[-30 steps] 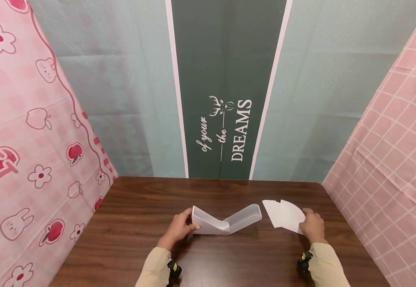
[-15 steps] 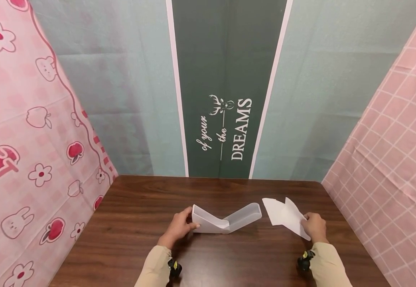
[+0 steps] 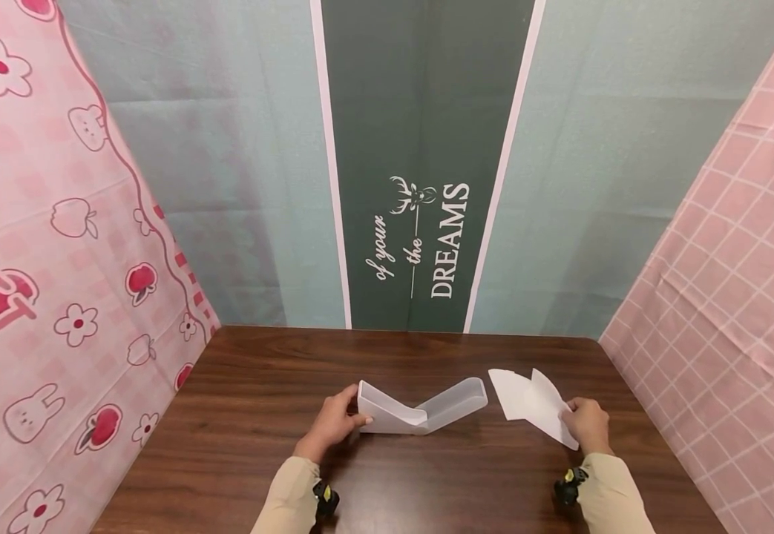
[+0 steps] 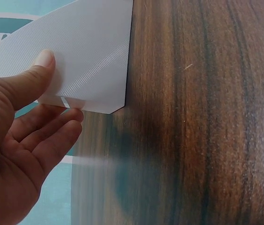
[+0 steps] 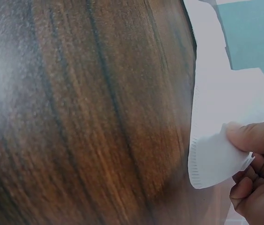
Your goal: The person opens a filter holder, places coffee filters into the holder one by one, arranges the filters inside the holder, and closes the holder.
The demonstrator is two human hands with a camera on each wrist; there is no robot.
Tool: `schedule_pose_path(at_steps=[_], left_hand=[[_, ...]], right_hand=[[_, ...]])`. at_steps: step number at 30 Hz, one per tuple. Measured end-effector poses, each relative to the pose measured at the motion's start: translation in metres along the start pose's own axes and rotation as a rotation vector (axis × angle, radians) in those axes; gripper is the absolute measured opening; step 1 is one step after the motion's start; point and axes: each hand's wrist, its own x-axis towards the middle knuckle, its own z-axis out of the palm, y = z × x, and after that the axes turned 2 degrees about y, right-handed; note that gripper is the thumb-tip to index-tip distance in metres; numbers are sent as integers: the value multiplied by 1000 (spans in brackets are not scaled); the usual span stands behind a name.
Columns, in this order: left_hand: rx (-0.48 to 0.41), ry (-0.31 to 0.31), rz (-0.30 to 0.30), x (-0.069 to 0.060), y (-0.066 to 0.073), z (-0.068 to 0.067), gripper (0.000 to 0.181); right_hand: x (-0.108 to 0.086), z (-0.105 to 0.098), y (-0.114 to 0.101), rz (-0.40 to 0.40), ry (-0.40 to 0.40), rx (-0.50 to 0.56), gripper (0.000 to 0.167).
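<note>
One holder (image 3: 389, 421) is being gripped by the left hand (image 3: 333, 423). Toward the worktop's (image 3: 413, 482) right edge, paper (image 3: 539, 404) is being pinched by the right hand (image 3: 588, 423).

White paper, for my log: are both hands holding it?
No, the left hand grips the container; the right hand pinches the white paper.

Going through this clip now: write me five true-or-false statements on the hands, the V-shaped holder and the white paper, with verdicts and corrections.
1. The left hand grips one end of the V-shaped holder. True.
2. The white paper lies inside the V-shaped holder. False: it is outside, to the right.
3. The right hand pinches the white paper. True.
4. The two hands touch. False: they are apart.
5. Each wrist bears a black device. True.
</note>
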Motion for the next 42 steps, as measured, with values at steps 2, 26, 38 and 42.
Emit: schedule_pose_path(at_steps=[2,26,38,42], left_hand=[[0,3,2,0,0,0,35],[-9,11,19,-1,-1,-1,34],[-23,19,5,-4,-3,2,34],[-30,30,7,-1,-2,2,34]], right_hand=[[0,1,1,1,5,2,15],[0,-29,-38,52,158,177,28],[-15,-32,-57,28,226,213,27],[-15,-32,-65,31,257,262,29]])
